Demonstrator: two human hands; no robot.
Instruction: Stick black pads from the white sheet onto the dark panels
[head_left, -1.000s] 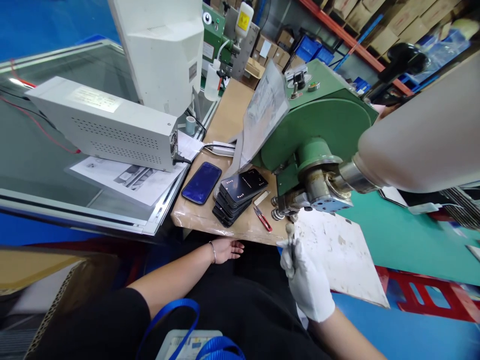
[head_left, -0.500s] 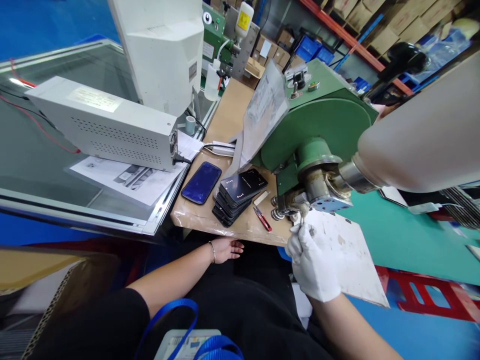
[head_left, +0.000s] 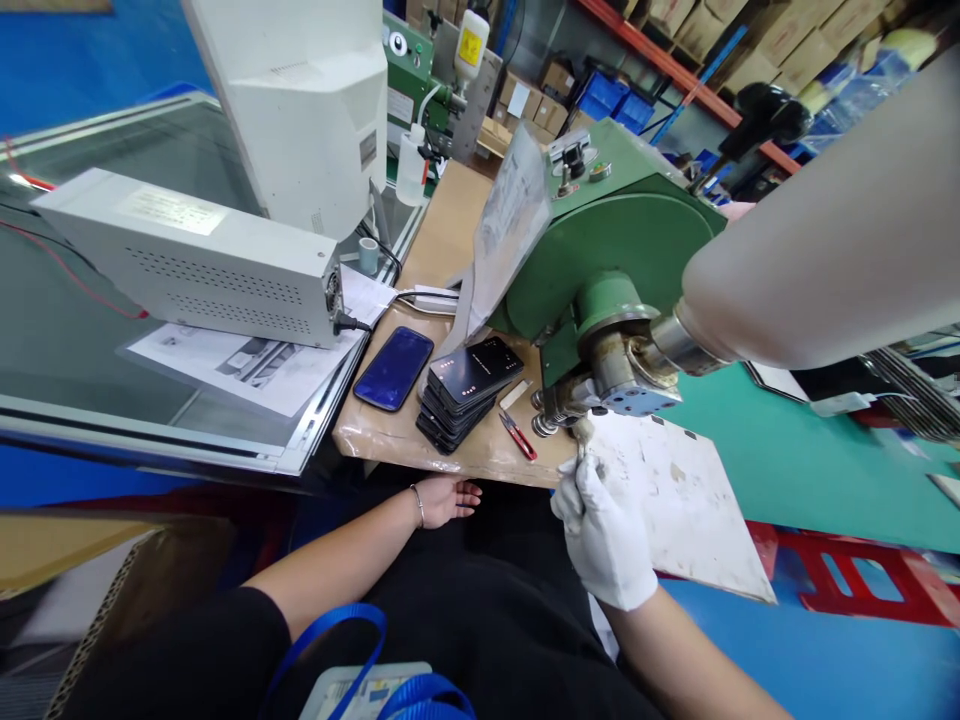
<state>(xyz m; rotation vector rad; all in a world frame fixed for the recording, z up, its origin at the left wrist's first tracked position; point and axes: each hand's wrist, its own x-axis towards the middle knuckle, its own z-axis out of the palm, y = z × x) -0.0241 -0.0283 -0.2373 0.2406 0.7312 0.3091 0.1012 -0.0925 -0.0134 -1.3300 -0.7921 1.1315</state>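
Observation:
My right hand (head_left: 604, 530), in a white cotton glove, is shut on a thin swab-like tool (head_left: 581, 440) with a fuzzy tip. The tip sits just below the steel head (head_left: 626, 385) of a green machine (head_left: 607, 260), close to it or touching; I cannot tell which. Under that hand lies a stained white board (head_left: 686, 500). My left hand (head_left: 442, 500), bare with a thin bracelet, rests open below the front edge of a paper-covered bench (head_left: 457, 455). On the bench sit a stack of black phones (head_left: 457, 400), a blue-screened phone (head_left: 394, 368) and red-handled snips (head_left: 517, 436).
A white power unit (head_left: 187, 255) and the back of a monitor (head_left: 292, 100) stand on a glass panel with papers. A large beige cylinder (head_left: 825, 220) crosses the right side above a teal surface. Cartons and blue bins fill the shelves behind.
My right hand has moved back left and lowered the tool's tip from beside the steel head. The whole view has shifted slightly left. My left hand and the phones stay in place.

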